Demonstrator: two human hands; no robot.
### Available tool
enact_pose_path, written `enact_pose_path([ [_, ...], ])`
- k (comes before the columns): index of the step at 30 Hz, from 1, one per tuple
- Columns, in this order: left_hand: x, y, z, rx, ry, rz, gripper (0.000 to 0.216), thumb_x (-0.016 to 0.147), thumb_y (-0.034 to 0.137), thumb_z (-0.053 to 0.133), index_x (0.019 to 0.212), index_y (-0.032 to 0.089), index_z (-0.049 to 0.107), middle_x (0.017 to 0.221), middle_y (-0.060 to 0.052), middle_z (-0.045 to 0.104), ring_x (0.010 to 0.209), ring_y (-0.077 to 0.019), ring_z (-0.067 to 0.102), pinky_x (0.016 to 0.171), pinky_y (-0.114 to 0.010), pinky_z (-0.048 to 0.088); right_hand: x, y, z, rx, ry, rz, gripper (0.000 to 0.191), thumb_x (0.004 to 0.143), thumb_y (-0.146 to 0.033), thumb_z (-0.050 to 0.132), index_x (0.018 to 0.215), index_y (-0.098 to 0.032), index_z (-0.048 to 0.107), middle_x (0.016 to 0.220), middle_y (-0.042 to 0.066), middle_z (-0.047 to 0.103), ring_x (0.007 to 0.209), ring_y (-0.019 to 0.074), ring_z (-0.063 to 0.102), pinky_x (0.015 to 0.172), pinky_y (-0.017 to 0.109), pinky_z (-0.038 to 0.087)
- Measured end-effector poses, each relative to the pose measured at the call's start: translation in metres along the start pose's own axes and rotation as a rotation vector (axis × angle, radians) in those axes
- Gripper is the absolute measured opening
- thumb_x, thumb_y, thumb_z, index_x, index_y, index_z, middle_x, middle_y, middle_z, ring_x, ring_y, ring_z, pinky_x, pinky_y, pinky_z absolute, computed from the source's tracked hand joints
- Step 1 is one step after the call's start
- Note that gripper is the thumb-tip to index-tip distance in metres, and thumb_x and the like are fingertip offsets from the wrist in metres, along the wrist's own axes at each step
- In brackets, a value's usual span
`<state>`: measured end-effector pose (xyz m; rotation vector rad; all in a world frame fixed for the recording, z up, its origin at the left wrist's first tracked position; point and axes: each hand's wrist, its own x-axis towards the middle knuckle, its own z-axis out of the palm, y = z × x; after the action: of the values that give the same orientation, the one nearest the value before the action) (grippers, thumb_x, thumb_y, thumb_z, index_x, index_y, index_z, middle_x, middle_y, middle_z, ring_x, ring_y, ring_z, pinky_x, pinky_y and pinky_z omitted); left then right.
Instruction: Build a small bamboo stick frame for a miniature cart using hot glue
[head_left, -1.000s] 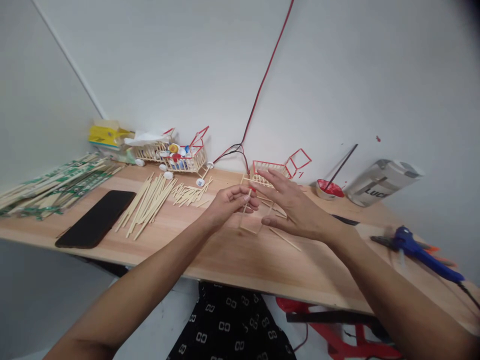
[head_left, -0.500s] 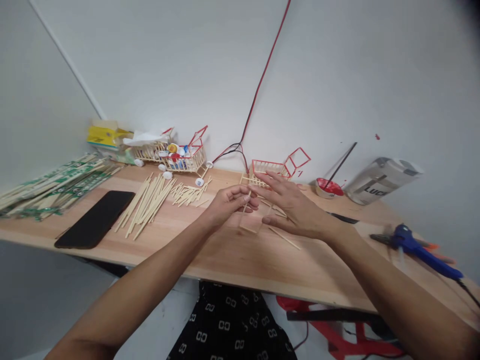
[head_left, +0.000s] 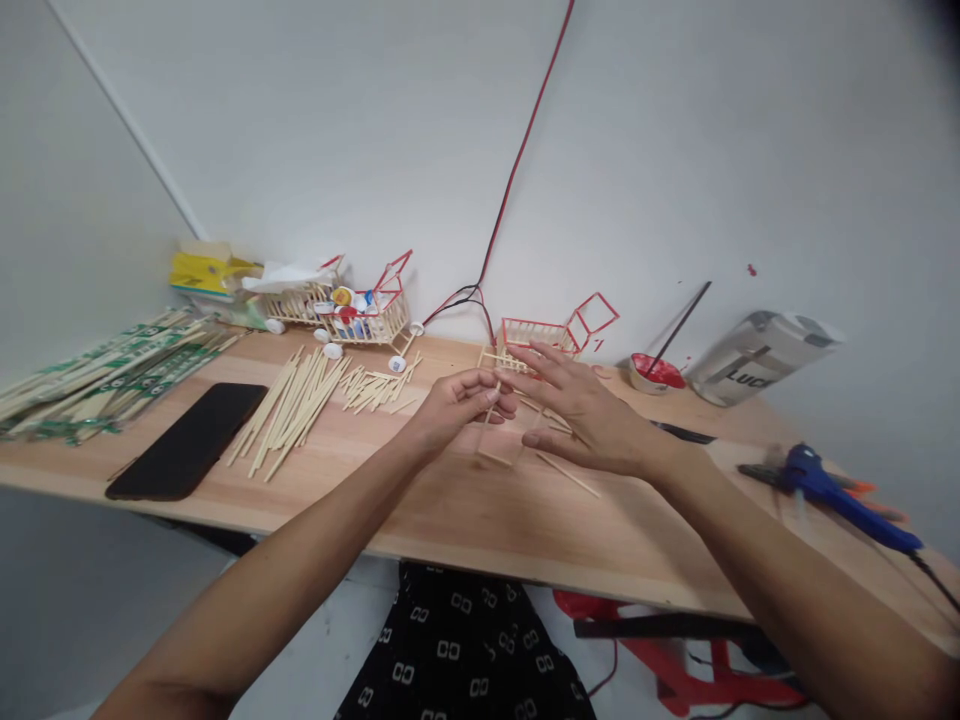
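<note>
Left hand [head_left: 469, 400] pinches the stick frame [head_left: 495, 459] near one end above the table [head_left: 450, 510], probably so the rest sticks out freely. Right hand [head_left: 589, 415] is loosely open beside it, can't tell if touching.

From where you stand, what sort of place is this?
Probably a craft workspace, judging by the loose wooden sticks, a small red-trimmed stick cart and what looks like a blue glue gun.
</note>
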<state>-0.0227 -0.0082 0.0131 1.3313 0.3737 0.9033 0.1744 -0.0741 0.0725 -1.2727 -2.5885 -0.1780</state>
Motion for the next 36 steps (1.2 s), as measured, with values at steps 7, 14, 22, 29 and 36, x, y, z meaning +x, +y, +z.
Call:
enact_pose_path([
  [7, 0.0, 0.001, 0.001, -0.006, 0.005, -0.001, 0.024, 0.078, 0.033, 0.066, 0.09, 0.013, 0.061, 0.083, -0.006, 0.066, 0.079, -0.0156, 0.064, 0.08, -0.033, 0.05, -0.001, 0.0, -0.002, 0.035, -0.002, -0.002, 0.072, 0.086, -0.055, 0.049, 0.148, -0.033, 0.021, 0.157, 0.001, 0.013, 0.143, 0.0276, 0.01, 0.114, 0.052, 0.017],
  [14, -0.001, 0.003, 0.002, 0.013, 0.012, -0.029, 0.024, 0.08, 0.032, 0.065, 0.093, 0.012, 0.062, 0.084, -0.007, 0.067, 0.079, -0.0148, 0.064, 0.079, -0.032, 0.049, 0.0, 0.003, -0.015, 0.075, -0.038, 0.038, 0.084, 0.083, -0.06, 0.051, 0.15, -0.032, 0.01, 0.158, 0.0, 0.001, 0.143, 0.0288, 0.0, 0.114, 0.052, 0.013],
  [22, 0.0, 0.002, 0.001, 0.022, 0.004, -0.013, 0.024, 0.079, 0.033, 0.066, 0.091, 0.012, 0.061, 0.083, -0.006, 0.067, 0.079, -0.0147, 0.064, 0.081, -0.033, 0.048, 0.005, 0.002, -0.014, 0.059, -0.08, 0.004, 0.079, 0.081, -0.061, 0.053, 0.148, -0.034, 0.02, 0.158, -0.001, 0.001, 0.143, 0.0302, -0.001, 0.113, 0.055, 0.013],
  [29, 0.001, -0.001, 0.001, 0.005, -0.015, 0.017, 0.024, 0.079, 0.034, 0.066, 0.087, 0.013, 0.059, 0.084, -0.006, 0.067, 0.08, -0.0154, 0.064, 0.081, -0.034, 0.049, 0.003, 0.002, -0.01, 0.036, -0.073, -0.008, 0.073, 0.084, -0.057, 0.05, 0.147, -0.034, 0.022, 0.157, -0.001, 0.004, 0.143, 0.0289, 0.001, 0.113, 0.055, 0.013],
  [36, 0.0, 0.001, 0.002, 0.003, 0.008, -0.01, 0.024, 0.078, 0.033, 0.066, 0.091, 0.013, 0.062, 0.083, -0.007, 0.068, 0.078, -0.0152, 0.064, 0.08, -0.032, 0.049, -0.001, 0.001, -0.013, 0.106, -0.033, 0.031, 0.078, 0.086, -0.056, 0.048, 0.15, -0.031, 0.011, 0.157, 0.001, 0.007, 0.143, 0.0272, 0.005, 0.115, 0.051, 0.014],
])
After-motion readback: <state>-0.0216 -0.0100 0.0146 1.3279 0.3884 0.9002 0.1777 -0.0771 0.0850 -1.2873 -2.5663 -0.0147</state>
